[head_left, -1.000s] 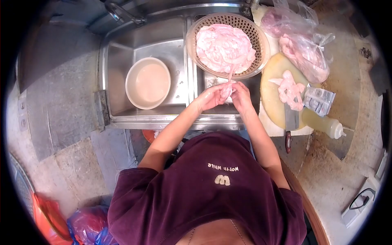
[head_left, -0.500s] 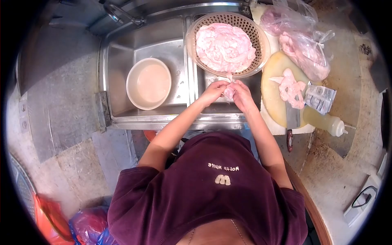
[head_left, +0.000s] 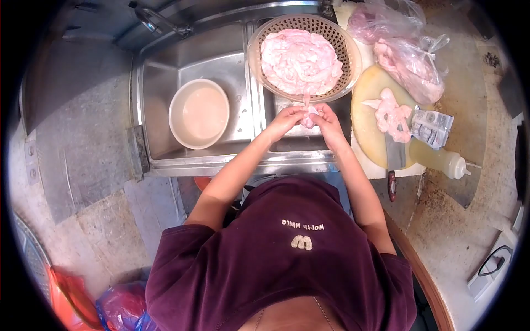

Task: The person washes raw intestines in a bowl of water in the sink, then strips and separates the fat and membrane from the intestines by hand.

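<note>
Over the right sink basin, my left hand [head_left: 285, 122] and my right hand [head_left: 328, 122] both pinch a small pink piece of raw meat [head_left: 309, 118]. A thin strand runs up from the piece toward the basket rim. Just beyond my hands, a perforated basket [head_left: 349, 55] holds a heap of pale pink raw meat [head_left: 301, 60]. To the right, more meat pieces [head_left: 393, 118] lie on a round cutting board [head_left: 364, 132], beside a cleaver [head_left: 395, 157] with a dark red handle.
A round bowl [head_left: 199, 113] of cloudy liquid stands in the left basin, below the faucet [head_left: 160, 23]. Right of the board are plastic bags of meat [head_left: 411, 71], a printed packet [head_left: 433, 128] and a squeeze bottle [head_left: 439, 160].
My fingers have shifted slightly around the small piece, which still stays between both hands. The whole view has moved a little.
</note>
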Motion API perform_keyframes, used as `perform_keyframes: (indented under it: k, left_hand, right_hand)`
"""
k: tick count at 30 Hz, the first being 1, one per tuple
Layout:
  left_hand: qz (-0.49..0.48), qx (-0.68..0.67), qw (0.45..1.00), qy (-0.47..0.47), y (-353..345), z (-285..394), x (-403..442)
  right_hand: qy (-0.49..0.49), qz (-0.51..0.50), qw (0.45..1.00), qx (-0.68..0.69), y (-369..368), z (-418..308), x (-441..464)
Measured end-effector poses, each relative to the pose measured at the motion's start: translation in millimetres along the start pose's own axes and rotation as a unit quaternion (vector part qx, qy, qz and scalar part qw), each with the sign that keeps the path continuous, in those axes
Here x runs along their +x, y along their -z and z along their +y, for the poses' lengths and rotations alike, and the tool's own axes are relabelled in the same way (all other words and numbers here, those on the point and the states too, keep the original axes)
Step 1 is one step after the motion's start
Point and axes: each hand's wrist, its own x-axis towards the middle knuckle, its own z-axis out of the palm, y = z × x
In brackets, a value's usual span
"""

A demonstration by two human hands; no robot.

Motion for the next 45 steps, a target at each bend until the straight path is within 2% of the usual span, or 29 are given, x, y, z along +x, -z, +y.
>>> perform_keyframes:
  k: [7, 10, 13, 19, 22, 25, 28, 31, 34, 37, 40, 45]
  left_hand:
    - [-0.032, 0.017, 0.999, -0.001, 8.5, -0.4, 3.5]
    - [-0.057, 0.019, 0.998, 0.012, 9.0, 3.2, 1.7]
    - [-0.091, 0.031, 0.995, 0.029, 16.1, -2.1, 5.1]
    - [-0.071, 0.04, 0.996, 0.047, 14.1, -4.9, 4.2]
    - [-0.108, 0.106, 0.988, 0.014, 17.3, -4.3, 3.8]
    - [-0.1, 0.085, 0.991, 0.04, 19.1, 1.8, 2.7]
    - [-0.052, 0.067, 0.992, 0.089, 15.2, 12.8, -3.6]
    - [-0.004, 0.128, 0.991, 0.026, 7.3, 17.6, -16.2]
    - [0.029, 0.06, 0.998, -0.022, 6.7, 9.6, -17.9]
    - [0.047, 0.073, 0.992, -0.091, 0.8, 6.1, -21.1]
    - [0.077, 0.189, 0.971, -0.125, 2.4, -6.2, -16.9]
    - [0.124, 0.223, 0.964, -0.074, -5.9, -12.0, -13.9]
  right_hand:
    - [0.049, 0.041, 0.987, -0.144, 1.2, 3.5, 3.8]
    - [0.052, 0.048, 0.985, -0.158, 4.9, 2.8, 5.5]
    - [0.05, 0.038, 0.988, -0.139, 9.4, 5.1, 9.6]
    - [-0.001, -0.008, 0.996, -0.084, 10.8, 3.3, 11.5]
    - [-0.058, -0.016, 0.998, 0.019, 7.6, 1.1, 12.5]
    - [-0.075, -0.011, 0.995, 0.067, 11.9, 8.6, 17.6]
    - [-0.074, -0.013, 0.993, 0.094, 14.0, 15.4, 20.9]
    - [-0.07, -0.004, 0.989, 0.129, 11.6, 16.1, 20.1]
    - [-0.089, 0.029, 0.982, 0.164, 2.2, 9.4, 14.8]
    - [-0.082, 0.004, 0.983, 0.162, 3.5, 8.0, 14.3]
    - [-0.056, -0.001, 0.99, 0.133, 4.6, 16.0, 19.0]
    - [-0.005, 0.024, 0.999, 0.032, -3.5, 15.2, 14.7]
